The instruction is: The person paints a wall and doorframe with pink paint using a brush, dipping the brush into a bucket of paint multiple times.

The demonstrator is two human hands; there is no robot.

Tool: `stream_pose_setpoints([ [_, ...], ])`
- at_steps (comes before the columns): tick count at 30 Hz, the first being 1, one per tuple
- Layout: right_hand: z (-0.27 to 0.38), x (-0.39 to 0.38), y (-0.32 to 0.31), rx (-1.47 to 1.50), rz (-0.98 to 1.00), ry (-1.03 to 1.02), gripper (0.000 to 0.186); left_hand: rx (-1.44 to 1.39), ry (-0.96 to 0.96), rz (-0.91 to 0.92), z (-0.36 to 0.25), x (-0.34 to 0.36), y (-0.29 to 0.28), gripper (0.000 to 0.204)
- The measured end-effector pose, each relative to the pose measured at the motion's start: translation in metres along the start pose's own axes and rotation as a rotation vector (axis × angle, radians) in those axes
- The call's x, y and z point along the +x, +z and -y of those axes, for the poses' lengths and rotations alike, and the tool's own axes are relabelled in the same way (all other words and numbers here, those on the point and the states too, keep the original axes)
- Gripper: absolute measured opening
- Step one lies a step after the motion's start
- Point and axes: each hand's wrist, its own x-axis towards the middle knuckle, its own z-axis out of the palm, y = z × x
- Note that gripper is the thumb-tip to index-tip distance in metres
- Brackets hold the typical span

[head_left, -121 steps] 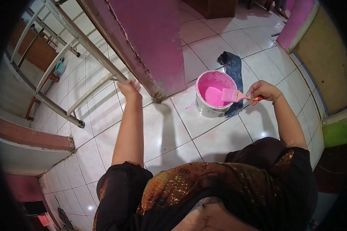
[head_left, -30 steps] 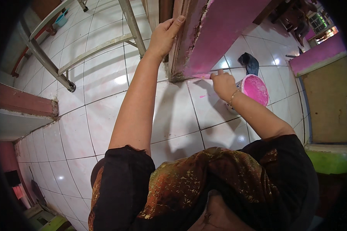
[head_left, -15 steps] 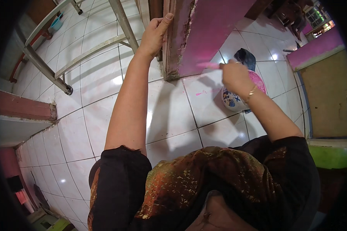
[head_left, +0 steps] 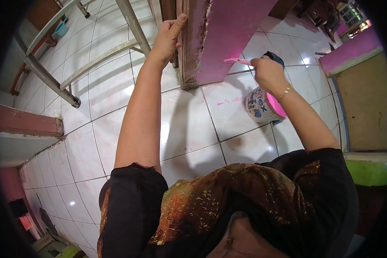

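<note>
The right grip wraps round a paintbrush; the left grip, half-curled, rests against the doorframe.

A floor of glossy white square ceramic tiles with dark joints spreads across the frame. Right of centre stands a round white plastic bucket with blue printing — bright pink inside — with a dark blue cloth showing just behind it. Pink paint smears mark the tile to its left. At upper left stands a grey tubular metal frame with black feet.
</note>
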Motion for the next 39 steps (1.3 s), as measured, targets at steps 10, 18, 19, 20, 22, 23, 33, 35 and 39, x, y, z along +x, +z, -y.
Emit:
stream_pose_setpoints([
  [10, 0.037, 0.017, 0.062, -0.146, 0.191, -0.111, 0.027, 0.039, 0.042, -0.039, -0.003, 0.004, 0.007, 0.085],
  [18, 0.033, -0.017, -0.076, 0.071, -0.092, -0.022, 0.024, 0.027, 0.111, -0.045, 0.006, 0.004, 0.000, 0.085],
  [19, 0.040, -0.022, -0.075, 0.080, -0.086, -0.040, 0.024, 0.022, 0.114, -0.060, 0.008, 0.001, -0.007, 0.084],
  [20, 0.042, -0.033, -0.079, 0.052, -0.066, -0.089, 0.028, 0.004, 0.127, -0.050, 0.007, 0.001, -0.004, 0.084],
  [22, 0.053, -0.041, -0.067, 0.025, 0.024, -0.183, 0.034, -0.005, 0.101, -0.055, 0.007, 0.000, -0.004, 0.084],
  [23, 0.058, -0.043, -0.044, 0.019, 0.083, -0.210, 0.036, -0.015, 0.083, -0.051, 0.003, 0.001, 0.000, 0.083],
  [33, 0.064, 0.005, -0.005, 0.005, -0.034, -0.176, 0.029, -0.075, 0.132, -0.064, 0.000, -0.001, 0.001, 0.086],
  [35, 0.052, -0.016, -0.035, 0.009, -0.155, -0.100, 0.028, -0.049, 0.118, -0.054, -0.004, -0.003, 0.009, 0.088],
  [39, 0.055, -0.049, -0.078, 0.013, -0.119, -0.123, 0.029, -0.045, 0.133, -0.110, -0.001, -0.005, 0.006, 0.088],
])
